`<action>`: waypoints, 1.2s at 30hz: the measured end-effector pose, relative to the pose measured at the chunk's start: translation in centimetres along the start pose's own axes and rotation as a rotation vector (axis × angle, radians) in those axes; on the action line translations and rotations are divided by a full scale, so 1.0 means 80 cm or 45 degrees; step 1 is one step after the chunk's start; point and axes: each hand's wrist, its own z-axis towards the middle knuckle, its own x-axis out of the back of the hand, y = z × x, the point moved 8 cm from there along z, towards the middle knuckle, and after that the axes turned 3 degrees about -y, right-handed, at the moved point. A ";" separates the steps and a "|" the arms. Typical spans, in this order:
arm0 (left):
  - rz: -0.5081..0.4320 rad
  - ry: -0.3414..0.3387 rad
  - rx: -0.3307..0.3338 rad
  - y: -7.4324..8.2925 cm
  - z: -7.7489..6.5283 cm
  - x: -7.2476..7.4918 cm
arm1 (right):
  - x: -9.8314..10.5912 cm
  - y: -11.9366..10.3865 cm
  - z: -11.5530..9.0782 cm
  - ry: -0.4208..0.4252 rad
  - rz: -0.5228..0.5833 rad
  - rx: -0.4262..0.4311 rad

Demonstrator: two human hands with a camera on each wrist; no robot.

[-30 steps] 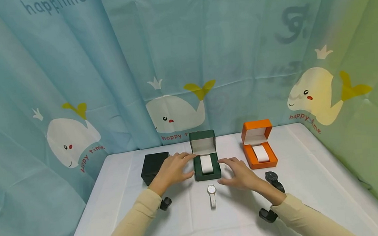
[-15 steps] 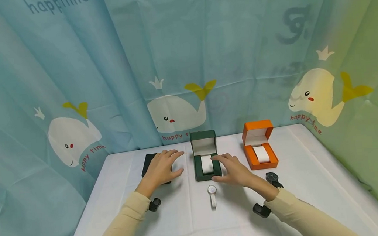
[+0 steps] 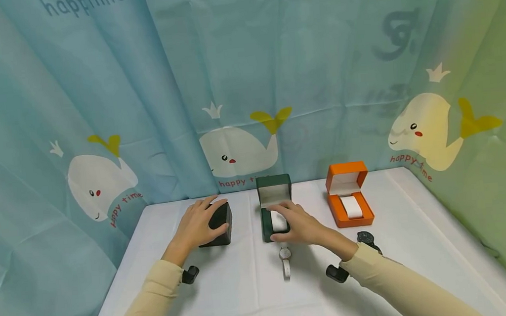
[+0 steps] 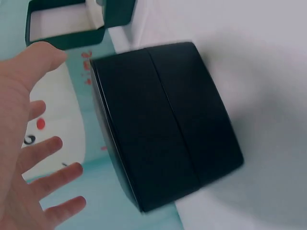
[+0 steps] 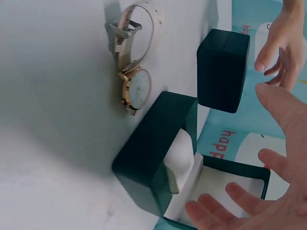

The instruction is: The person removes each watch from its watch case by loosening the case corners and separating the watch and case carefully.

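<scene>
My left hand (image 3: pixel 192 227) hovers at the closed black box (image 3: pixel 224 225), fingers spread over its top. In the left wrist view the black box (image 4: pixel 153 124) has a seam across its side, with the fingertips apart from it. My right hand (image 3: pixel 302 224) is above the opened green watch box (image 3: pixel 274 192), thumb and fingers parted and holding nothing. It covers part of the box's white cushion (image 3: pixel 278 220). In the right wrist view the cushion (image 5: pixel 180 155) sits in the green box. A watch with a white strap (image 3: pixel 286 260) lies in front of that box.
An opened orange watch box (image 3: pixel 360 219) with a white cushion stands at the back right. A dark watch (image 3: pixel 366 238) lies in front of it, partly behind my right forearm. Behind the white table (image 3: pixel 246 297) hangs a blue whale-print curtain (image 3: pixel 335 72).
My left hand has moved left, from beside the green box to over the black box. My right hand has moved left, from the green box's right side to over its cushion.
</scene>
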 end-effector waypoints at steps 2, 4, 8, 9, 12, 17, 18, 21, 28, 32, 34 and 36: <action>-0.015 -0.001 0.015 -0.007 -0.004 0.002 | -0.001 -0.003 0.005 -0.002 -0.016 0.025; -0.025 -0.003 0.029 -0.014 -0.008 0.003 | -0.002 -0.007 0.010 -0.004 -0.036 0.053; -0.062 -0.028 0.057 -0.028 -0.015 0.001 | -0.005 -0.014 0.019 -0.012 -0.055 0.099; -0.084 -0.036 0.066 -0.031 -0.018 0.001 | -0.006 -0.016 0.020 -0.019 -0.048 0.113; -0.162 -0.080 0.101 -0.041 -0.025 -0.003 | -0.010 -0.022 0.025 -0.037 -0.023 0.165; -0.317 -0.198 0.206 -0.060 -0.038 -0.012 | -0.021 -0.029 0.037 -0.087 0.030 0.213; -0.343 -0.212 0.219 -0.064 -0.040 -0.014 | -0.023 -0.031 0.040 -0.100 0.042 0.215; -0.425 -0.237 0.253 -0.074 -0.045 -0.019 | -0.030 -0.035 0.051 -0.135 0.067 0.227; -0.558 -0.291 0.359 -0.092 -0.052 -0.035 | -0.043 -0.046 0.078 -0.174 0.006 0.294; -0.640 -0.286 0.388 -0.097 -0.053 -0.040 | -0.048 -0.047 0.092 -0.183 -0.018 0.287; -0.642 -0.290 0.398 -0.101 -0.054 -0.045 | -0.052 -0.048 0.097 -0.190 -0.028 0.285; -0.629 -0.301 0.410 -0.104 -0.056 -0.049 | -0.055 -0.049 0.102 -0.198 -0.023 0.292</action>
